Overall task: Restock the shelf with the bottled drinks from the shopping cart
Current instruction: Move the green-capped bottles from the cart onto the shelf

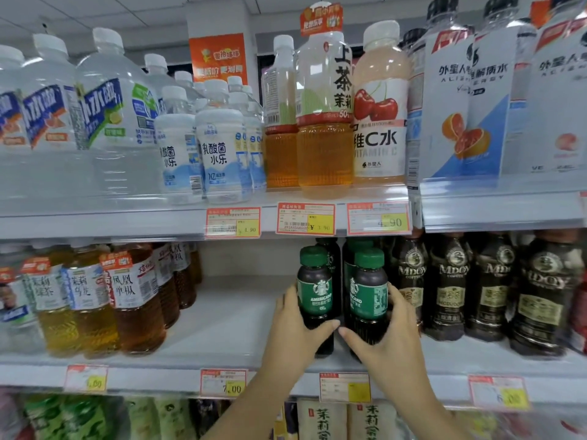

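Shop shelving, white, three tiers in view, ceiling panels (95,7) above; the middle shelf (228,325) has a wide bare stretch between the amber tea bottles (133,300) at the left and two green-capped coffee bottles at centre; that gap runs back to the rear wall. The front edge of the middle shelf carries a clear lip and price tags (223,382); the upper shelf (95,223) sits just over the green caps, so there is little headroom.

Left hand (295,331) grips the left coffee bottle (315,293) low on its body, fingers curled behind, thumb across the front; right hand (392,338) grips the right coffee bottle (368,296) the same way; the thumb tips nearly meet between the two. Both bottles are upright, side by side, close but apart, near the shelf's front edge; their bases look down on the shelf; more green-capped bottles (330,258) stand behind them. Dark MDOY bottles (451,290) stand in a packed row just beside the right hand, on its outer side.

The upper shelf holds large water bottles (108,122), white lactic drinks (219,154), a tall tea bottle (324,122) and a cherry vitamin drink (381,122); the bottom tier shows packs with green lettering (324,420), blurred.
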`<state>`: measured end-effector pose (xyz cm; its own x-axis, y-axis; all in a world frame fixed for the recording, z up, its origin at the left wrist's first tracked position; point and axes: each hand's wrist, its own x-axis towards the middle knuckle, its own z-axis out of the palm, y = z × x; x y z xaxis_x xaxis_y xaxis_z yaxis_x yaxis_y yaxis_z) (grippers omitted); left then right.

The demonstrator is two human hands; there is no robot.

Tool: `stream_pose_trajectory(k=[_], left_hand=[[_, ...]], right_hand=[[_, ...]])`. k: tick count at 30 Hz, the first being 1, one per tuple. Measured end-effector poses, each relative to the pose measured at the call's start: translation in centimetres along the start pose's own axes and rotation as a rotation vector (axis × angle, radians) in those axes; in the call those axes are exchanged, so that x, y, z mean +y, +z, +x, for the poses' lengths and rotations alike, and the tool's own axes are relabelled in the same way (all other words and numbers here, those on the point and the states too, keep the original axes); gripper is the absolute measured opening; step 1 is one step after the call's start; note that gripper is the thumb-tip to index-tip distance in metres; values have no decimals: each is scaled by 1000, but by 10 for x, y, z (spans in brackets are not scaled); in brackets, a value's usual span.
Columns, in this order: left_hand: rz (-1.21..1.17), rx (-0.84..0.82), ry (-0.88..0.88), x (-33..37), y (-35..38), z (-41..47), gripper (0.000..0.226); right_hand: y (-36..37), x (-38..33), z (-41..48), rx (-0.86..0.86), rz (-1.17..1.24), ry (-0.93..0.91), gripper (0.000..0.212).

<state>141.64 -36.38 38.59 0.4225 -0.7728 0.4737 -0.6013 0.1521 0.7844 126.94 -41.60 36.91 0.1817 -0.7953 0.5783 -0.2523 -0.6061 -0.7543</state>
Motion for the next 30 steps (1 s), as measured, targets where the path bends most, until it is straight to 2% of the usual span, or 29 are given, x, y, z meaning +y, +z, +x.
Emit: stream_pose_trajectory(k=[2, 5, 7, 12, 15, 22, 30], left_hand=[[42, -3, -1, -4, 6, 1, 66], [3, -157, -21, -11, 2, 3, 62], [-4, -202, -12, -14, -3, 5, 60], [-69, -172, -44, -10, 3, 16, 68], [-90, -215, -84, -14, 3, 21, 63], [-30, -288, -91, -13, 5, 33, 49], [-24, -319, -49, -11, 12, 37, 53]], right_hand=[[4, 0, -1, 27, -36, 14, 94], [1, 7, 0, 15, 22, 34, 92], [-3, 12, 1, -26, 109, 39, 89], [-4, 12, -3, -81, 187, 24, 75], [-4, 10, -3, -80, 184, 14, 70], [3, 10, -2, -40, 122, -20, 77], [9, 13, -4, 0, 90, -17, 80]])
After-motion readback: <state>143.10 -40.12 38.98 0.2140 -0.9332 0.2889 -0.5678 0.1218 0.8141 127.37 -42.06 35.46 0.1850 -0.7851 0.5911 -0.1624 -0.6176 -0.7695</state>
